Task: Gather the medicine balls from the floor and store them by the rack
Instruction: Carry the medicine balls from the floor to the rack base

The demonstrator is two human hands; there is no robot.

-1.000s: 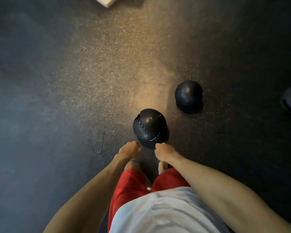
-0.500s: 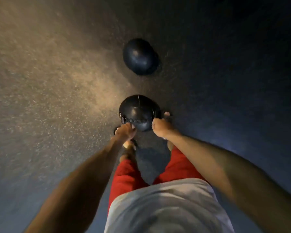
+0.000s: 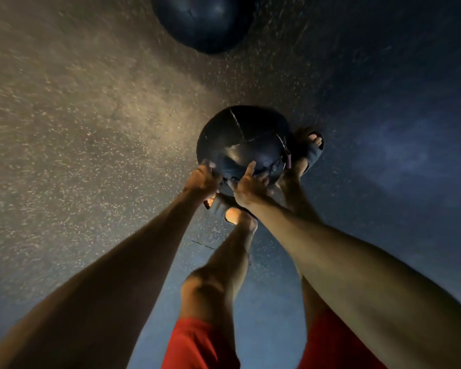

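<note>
A black stitched medicine ball point(image 3: 241, 141) is in the middle of the head view, low over the dark speckled floor. My left hand point(image 3: 201, 179) grips its near left side and my right hand point(image 3: 249, 183) grips its near underside, fingers spread on the leather. A second dark medicine ball point(image 3: 202, 21) lies on the floor ahead, cut off by the top edge. No rack is visible.
My feet in dark sandals stand right by the held ball, one point(image 3: 308, 150) at its right and one point(image 3: 224, 206) under my wrists. Speckled rubber floor point(image 3: 91, 129) stretches on every side, lit at the left and dim at the right.
I have bent much lower, so the ball and floor look far closer. Both hands slid from the ball's near edge to a firmer hold around it. The second ball shifted up the frame.
</note>
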